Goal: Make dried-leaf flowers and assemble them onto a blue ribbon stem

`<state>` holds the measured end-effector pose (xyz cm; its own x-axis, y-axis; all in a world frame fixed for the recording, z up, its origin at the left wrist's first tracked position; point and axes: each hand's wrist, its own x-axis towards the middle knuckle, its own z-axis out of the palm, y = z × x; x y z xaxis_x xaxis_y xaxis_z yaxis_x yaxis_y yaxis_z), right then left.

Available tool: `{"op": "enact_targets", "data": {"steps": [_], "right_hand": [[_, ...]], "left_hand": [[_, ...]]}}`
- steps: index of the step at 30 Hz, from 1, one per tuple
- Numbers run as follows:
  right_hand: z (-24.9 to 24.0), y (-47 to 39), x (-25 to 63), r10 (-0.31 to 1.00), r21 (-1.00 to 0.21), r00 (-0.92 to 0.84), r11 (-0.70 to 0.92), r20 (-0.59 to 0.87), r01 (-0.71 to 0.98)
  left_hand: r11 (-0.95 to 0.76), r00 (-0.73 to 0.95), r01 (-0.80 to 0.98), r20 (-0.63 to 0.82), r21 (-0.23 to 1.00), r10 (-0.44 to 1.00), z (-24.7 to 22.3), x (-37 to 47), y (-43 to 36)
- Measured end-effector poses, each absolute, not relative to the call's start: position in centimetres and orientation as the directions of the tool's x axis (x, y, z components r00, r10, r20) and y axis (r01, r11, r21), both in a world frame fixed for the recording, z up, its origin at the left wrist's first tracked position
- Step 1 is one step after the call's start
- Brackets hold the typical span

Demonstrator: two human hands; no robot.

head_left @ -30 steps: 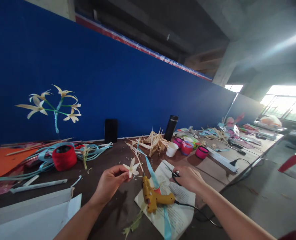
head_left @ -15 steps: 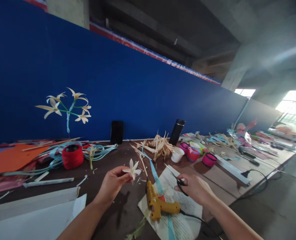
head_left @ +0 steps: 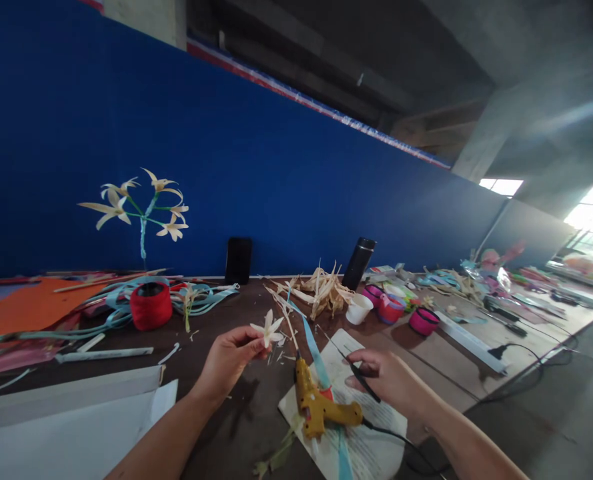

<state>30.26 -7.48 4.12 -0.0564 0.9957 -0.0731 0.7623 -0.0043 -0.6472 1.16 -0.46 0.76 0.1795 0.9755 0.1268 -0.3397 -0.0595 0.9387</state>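
My left hand [head_left: 233,357] pinches a pale cream flower [head_left: 268,328] with pointed petals between thumb and fingertips. In my right hand [head_left: 383,377] is a pair of scissors [head_left: 359,379] with dark handles, seen edge-on, the thin blades pointing up and left, apart from the flower. Between my hands a yellow hot glue gun [head_left: 321,407] lies on a printed sheet of paper [head_left: 371,440]. A light blue ribbon [head_left: 314,350] runs beneath the glue gun. Small pale scraps are scattered below the flower.
A stem with several cream flowers [head_left: 143,233] stands at the back left, near a red roll [head_left: 151,308]. Behind my hands are dried husks [head_left: 326,293], a white cup [head_left: 359,310], a black bottle [head_left: 359,265] and a phone [head_left: 239,260]. A power strip [head_left: 471,343] lies right.
My right hand has turned the scissors, so their handle loops now show edge-on. My left hand still holds the flower in nearly the same place. The whole view has shifted slightly.
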Motion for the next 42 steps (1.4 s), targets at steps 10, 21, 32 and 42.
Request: {"op": "enact_targets", "data": {"steps": [10, 21, 32, 42], "right_hand": [[9.4, -10.0, 26.8, 0.888, -0.808, -0.407, 0.075, -0.212, 0.584], [9.6, -10.3, 26.0, 0.879, -0.813, -0.376, -0.023, -0.293, 0.582], [8.8, -10.0, 26.1, 0.875, -0.806, -0.377, -0.023, -0.302, 0.592], [9.2, -10.2, 26.0, 0.878, -0.802, -0.373, -0.020, -0.300, 0.597]], "left_hand": [[-0.170, 0.245, -0.168, 0.208, 0.971, 0.947, 1.6, 1.1, -1.2], [-0.229, 0.304, -0.138, 0.261, 0.964, 0.916, 1.6, 1.5, -1.5], [-0.301, 0.349, -0.076, 0.309, 0.950, 0.885, 1.0, 1.4, -1.5], [-0.311, 0.365, -0.040, 0.304, 0.950, 0.880, 1.1, 1.3, -1.5]]}}
